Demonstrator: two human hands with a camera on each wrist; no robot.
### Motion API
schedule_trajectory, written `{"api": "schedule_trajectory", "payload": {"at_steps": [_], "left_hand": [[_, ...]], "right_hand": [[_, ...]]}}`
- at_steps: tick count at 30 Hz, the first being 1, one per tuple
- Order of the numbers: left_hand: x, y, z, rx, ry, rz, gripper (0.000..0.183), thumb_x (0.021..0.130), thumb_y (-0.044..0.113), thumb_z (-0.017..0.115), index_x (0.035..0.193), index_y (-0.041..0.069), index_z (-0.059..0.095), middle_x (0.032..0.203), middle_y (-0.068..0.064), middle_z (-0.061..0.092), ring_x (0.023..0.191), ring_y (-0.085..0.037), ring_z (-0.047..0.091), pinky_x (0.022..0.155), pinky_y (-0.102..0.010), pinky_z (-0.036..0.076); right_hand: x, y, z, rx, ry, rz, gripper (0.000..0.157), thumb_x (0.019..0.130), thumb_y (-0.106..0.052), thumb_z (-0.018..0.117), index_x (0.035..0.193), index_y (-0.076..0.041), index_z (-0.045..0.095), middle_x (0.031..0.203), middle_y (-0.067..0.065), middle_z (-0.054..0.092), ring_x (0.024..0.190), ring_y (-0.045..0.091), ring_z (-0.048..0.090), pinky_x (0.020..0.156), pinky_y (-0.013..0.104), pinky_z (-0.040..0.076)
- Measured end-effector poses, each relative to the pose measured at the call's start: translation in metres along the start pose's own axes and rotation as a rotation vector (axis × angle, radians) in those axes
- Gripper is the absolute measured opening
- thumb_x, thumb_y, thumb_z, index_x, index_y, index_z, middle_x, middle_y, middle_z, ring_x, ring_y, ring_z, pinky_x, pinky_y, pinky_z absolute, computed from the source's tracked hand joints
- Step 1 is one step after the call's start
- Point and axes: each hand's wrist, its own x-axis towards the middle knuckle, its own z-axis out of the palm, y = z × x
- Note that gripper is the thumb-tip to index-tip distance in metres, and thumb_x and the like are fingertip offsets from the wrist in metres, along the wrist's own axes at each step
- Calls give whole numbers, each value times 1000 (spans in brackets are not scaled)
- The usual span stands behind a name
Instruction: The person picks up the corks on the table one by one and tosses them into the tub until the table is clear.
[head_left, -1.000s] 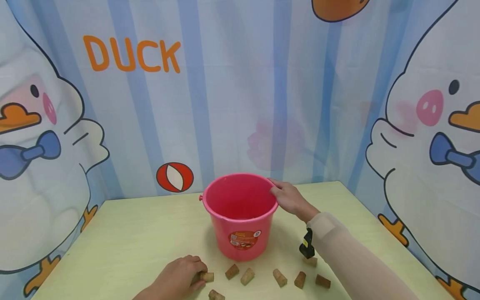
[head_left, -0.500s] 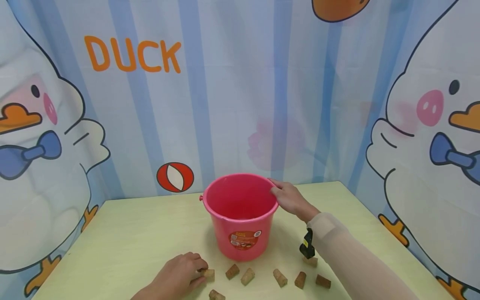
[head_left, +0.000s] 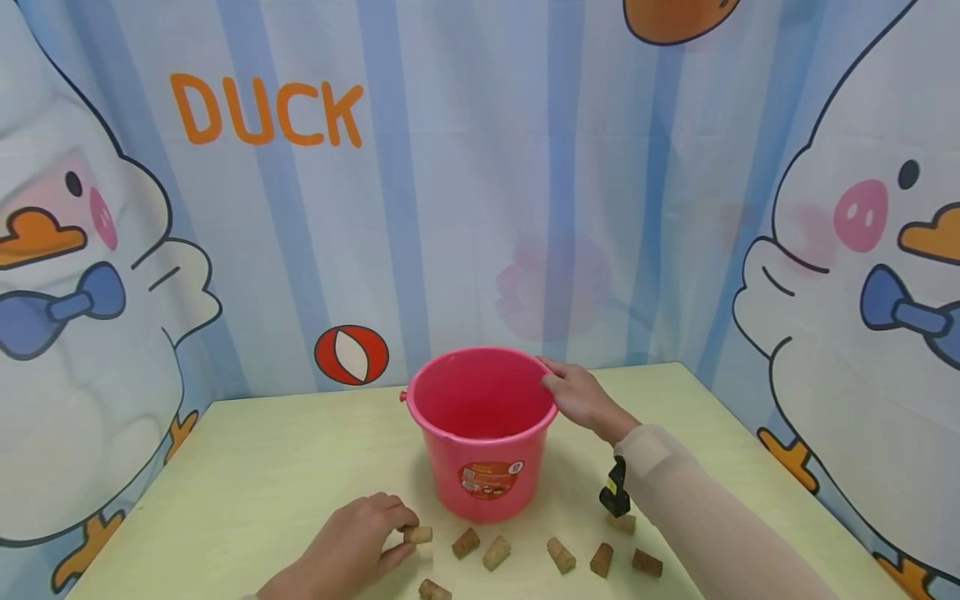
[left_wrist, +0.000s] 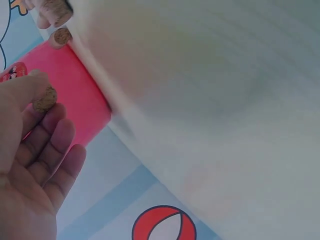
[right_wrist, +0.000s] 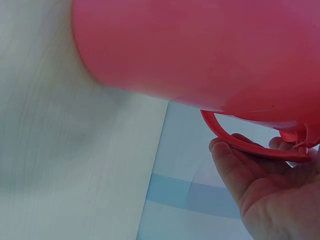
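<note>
A pink bucket [head_left: 442,475] stands upright on the table. At its right side my right hand [head_left: 585,402] grips the rim; the right wrist view shows the bucket's red handle [right_wrist: 235,143] lying against those fingers. My left hand [head_left: 348,542], left of the bucket's base, pinches a cork [head_left: 418,535] between thumb and fingers, just above the table. The end of that cork [left_wrist: 45,100] shows between thumb and index finger in the left wrist view, with the other fingers loosely bent. Only part of the bucket's inside is visible.
Several loose corks lie in front of the bucket, among them a dark one [head_left: 465,543], a pale one [head_left: 497,552] and one at the far right [head_left: 647,562]. The pale yellow table [head_left: 300,450] ends at a duck-print curtain [head_left: 465,208] behind and at both sides.
My left hand has lifted the cork off the table and brought it slightly up and to the right. The right hand and bucket have stayed in place.
</note>
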Motion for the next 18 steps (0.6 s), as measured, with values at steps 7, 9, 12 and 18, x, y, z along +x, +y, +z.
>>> {"api": "schedule_trajectory", "payload": {"at_steps": [7, 9, 12, 18], "left_hand": [[1, 6, -8, -9, 26, -6, 17, 86, 27, 84, 100, 19, 77, 91, 15, 69, 86, -8, 63, 80, -32, 60], [1, 7, -9, -12, 37, -6, 17, 86, 27, 84, 100, 20, 77, 92, 15, 69, 87, -7, 63, 80, -32, 61], [1, 8, -12, -9, 56, -2, 17, 86, 26, 84, 100, 20, 77, 92, 14, 70, 87, -7, 63, 80, -32, 61], [1, 12, -19, 11, 107, 24, 18, 85, 26, 85, 101, 19, 78, 93, 13, 71, 85, -6, 63, 78, -28, 60]], "right_hand": [[-1, -2, 0, 0, -1, 2, 54, 107, -23, 39, 160, -14, 36, 97, 13, 74, 76, 19, 67, 84, 36, 58], [-1, -2, 0, 1, 2, 2, 54, 107, -23, 40, 160, -14, 36, 100, 13, 74, 79, 20, 69, 85, 37, 58], [-1, -2, 0, -2, 4, 1, 55, 107, -23, 40, 160, -13, 35, 102, 13, 74, 81, 20, 69, 84, 35, 58], [-1, -2, 0, -3, -1, 6, 54, 107, -23, 38, 160, -14, 36, 93, 16, 73, 71, 18, 67, 79, 32, 56]]}}
